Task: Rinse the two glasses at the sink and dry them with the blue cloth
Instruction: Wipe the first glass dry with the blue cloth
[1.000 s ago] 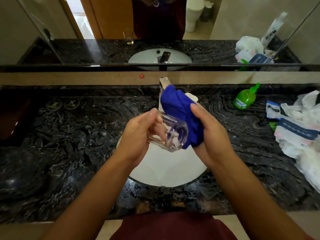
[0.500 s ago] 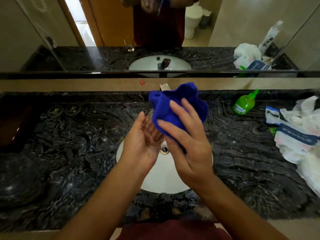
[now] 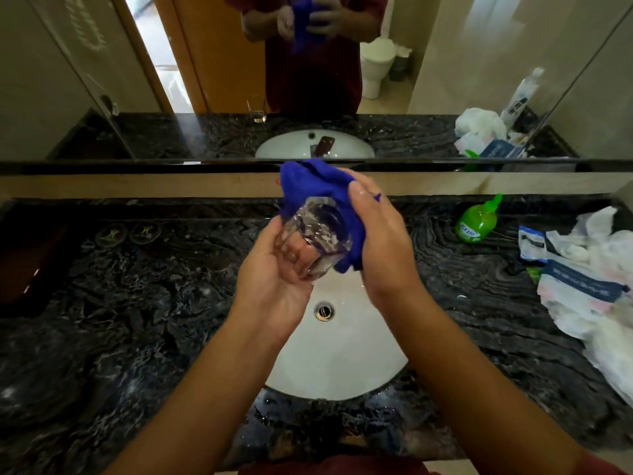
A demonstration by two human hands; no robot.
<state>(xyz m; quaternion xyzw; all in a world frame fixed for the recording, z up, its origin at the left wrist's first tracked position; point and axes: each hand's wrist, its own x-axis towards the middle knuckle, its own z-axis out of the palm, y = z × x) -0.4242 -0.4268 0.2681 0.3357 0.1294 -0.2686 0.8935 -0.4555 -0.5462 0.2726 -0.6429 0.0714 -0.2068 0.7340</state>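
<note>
Two hands (image 3: 274, 279) (image 3: 383, 241) press crumpled blue cloth (image 3: 315, 186) against faceted clear glass (image 3: 315, 241).

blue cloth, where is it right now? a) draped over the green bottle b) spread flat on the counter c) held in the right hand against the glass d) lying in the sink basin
c: the blue cloth is bunched in the right hand and wraps the far side of the glass, which the left hand holds above the sink.

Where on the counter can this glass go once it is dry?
Bare dark marble counter left of the sink, before the two coasters. Right side is crowded: green soap bottle, plastic bags.
</note>
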